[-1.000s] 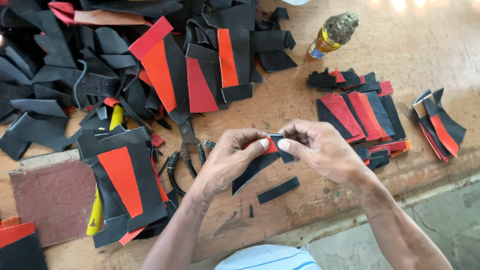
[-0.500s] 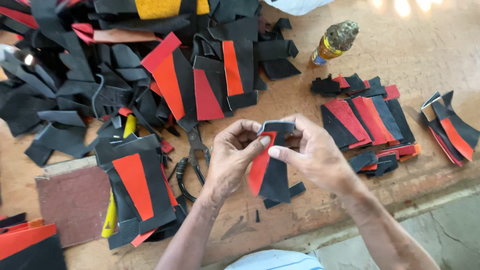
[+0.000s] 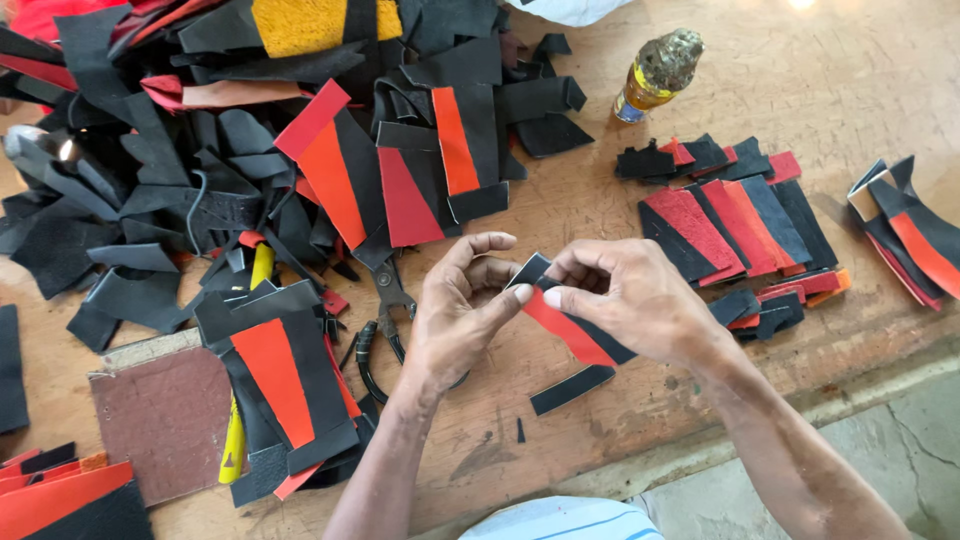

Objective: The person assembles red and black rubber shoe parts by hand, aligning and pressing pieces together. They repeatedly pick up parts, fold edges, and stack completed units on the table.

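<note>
Red-and-black leather piece [image 3: 572, 333] was held above the table [image 3: 700, 60], just over a loose black strip [image 3: 572, 388]. Left hand [image 3: 455, 318] pinched its upper end with thumb and forefinger; right hand [image 3: 640, 300] gripped it alongside. Best kept taut, edges aligned, fingertips close. Scissors [image 3: 385, 320] lay beside; sorted stack [image 3: 735, 235] to the right.

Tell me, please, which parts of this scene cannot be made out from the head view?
- Scissors: blades buried under leather pieces.
- Yellow tool: middle hidden under a red and black piece.
- Red and black piece: upper end covered by left hand and right hand.
- Bottle: contents unclear.
</note>
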Tool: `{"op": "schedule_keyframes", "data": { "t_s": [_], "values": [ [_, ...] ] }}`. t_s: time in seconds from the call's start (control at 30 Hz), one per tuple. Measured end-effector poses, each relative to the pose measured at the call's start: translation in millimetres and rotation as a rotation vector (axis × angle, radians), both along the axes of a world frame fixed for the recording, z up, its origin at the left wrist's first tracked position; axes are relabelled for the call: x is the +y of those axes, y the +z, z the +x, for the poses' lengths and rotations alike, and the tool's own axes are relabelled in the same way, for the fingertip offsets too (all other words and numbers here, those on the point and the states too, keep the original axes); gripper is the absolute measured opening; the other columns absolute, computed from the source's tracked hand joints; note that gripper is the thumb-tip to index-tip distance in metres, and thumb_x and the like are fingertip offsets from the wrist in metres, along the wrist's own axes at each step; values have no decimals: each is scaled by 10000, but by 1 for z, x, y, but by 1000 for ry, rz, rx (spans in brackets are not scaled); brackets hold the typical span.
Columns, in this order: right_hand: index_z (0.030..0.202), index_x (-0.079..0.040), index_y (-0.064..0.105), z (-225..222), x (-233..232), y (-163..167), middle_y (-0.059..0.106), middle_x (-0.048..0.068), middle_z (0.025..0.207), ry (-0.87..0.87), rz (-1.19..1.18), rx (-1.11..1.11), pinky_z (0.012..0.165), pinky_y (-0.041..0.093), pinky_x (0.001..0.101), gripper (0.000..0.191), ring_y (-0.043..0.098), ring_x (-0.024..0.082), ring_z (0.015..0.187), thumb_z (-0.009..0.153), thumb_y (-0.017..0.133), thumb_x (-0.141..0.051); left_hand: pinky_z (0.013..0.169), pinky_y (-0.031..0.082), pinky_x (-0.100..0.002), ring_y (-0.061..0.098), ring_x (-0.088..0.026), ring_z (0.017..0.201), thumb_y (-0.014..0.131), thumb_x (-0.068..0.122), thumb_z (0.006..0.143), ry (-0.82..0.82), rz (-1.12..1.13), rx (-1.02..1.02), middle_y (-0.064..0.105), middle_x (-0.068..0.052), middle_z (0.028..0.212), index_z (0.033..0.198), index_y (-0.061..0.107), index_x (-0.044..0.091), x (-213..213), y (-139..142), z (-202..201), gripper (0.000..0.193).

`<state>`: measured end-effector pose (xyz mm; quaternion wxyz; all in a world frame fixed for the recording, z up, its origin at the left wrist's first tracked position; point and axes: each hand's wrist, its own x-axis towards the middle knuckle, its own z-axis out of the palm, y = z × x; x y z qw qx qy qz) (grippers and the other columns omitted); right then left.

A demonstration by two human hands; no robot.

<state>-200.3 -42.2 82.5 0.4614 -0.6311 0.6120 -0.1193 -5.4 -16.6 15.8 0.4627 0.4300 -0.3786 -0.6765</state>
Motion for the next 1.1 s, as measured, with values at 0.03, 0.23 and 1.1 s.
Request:
{"op": "schedule_keyframes", "data": {
  "t_s": [0.03,0.23,1.1],
  "values": [
    [984,-31,763,-1,1,0,745,31,748,12,-13,-18,622,544,260,218,636,66,683,845,785,-197,790,592,-242,698,-95,887,761,28,869,0,-3,-67,744,-74,989,1312,551,8,0,-1,-1,491],
    [1038,-35,751,-6,-2,-9,747,10,820,85,-37,-121,649,526,251,232,622,50,749,911,719,-227,868,585,-268,711,-120,934,752,22,900,18,46,204,763,-96,995,1256,604,-20,1,-12,2,388],
    [1028,-10,741,-17,11,-25,725,-12,828,3,44,-187,685,534,253,213,582,49,772,897,753,-178,975,587,-315,714,-173,1045,724,-32,864,9,77,342,736,-119,1082,1340,509,13,0,-14,0,525]
  ]
}}
